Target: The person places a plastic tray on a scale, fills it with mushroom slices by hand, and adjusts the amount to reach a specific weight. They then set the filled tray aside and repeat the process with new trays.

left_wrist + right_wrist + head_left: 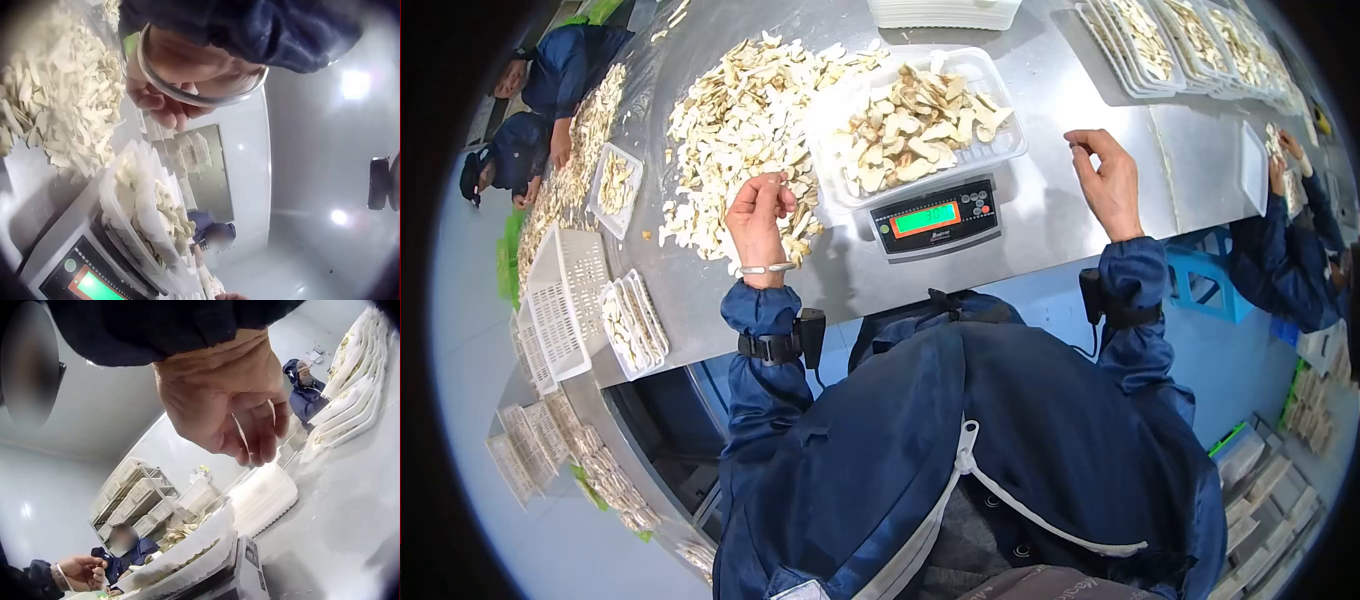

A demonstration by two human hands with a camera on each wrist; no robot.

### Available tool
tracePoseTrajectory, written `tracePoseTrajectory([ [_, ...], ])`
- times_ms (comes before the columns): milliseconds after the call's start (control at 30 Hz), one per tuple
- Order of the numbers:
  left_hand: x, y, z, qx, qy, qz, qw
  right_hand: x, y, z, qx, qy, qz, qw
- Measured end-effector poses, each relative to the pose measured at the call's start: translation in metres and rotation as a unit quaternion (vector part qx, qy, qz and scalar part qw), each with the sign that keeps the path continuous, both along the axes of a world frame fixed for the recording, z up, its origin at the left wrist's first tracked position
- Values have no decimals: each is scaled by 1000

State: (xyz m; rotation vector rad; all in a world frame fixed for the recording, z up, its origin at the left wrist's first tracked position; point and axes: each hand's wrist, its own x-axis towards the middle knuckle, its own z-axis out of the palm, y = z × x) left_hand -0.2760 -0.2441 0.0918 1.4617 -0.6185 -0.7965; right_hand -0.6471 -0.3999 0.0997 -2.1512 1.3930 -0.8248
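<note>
A clear plastic tray [1000, 135] heaped with pale mushroom slices [915, 125] sits on a digital scale [935, 215] whose display glows green. To the left of the scale, my left hand [760, 215] hovers by the edge of a large loose pile of slices [735, 120], fingers loosely bent. No slice shows between those fingers in the left wrist view, where a bangle circles the wrist. My right hand [1105, 185] is raised over the metal table right of the tray, its fingers relaxed and curved, with nothing in them in the right wrist view.
Stacked empty trays [945, 12] stand behind the scale. Filled trays [1145, 45] line the back right. At left are a white perforated basket [580, 290], small filled trays [635, 325] and another tray [615, 190]. Other people work at both sides; a blue stool [1205, 285] is at right.
</note>
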Motion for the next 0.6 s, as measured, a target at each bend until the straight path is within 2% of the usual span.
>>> tracePoseTrajectory([
  [333,40,-3,10,-7,-9,-50,999,17,29,10,-22,10,-52,998],
  [433,45,-23,10,-32,-77,-65,994,19,33,11,-27,16,-64,997],
  [467,46,-31,12,-18,-97,-84,992,20,34,13,-28,22,-65,997],
  [567,29,-68,20,-83,-163,-130,974,22,32,14,-19,3,-74,997],
  [600,28,-80,22,-50,-221,-177,958,23,28,13,-16,-10,-75,997],
])
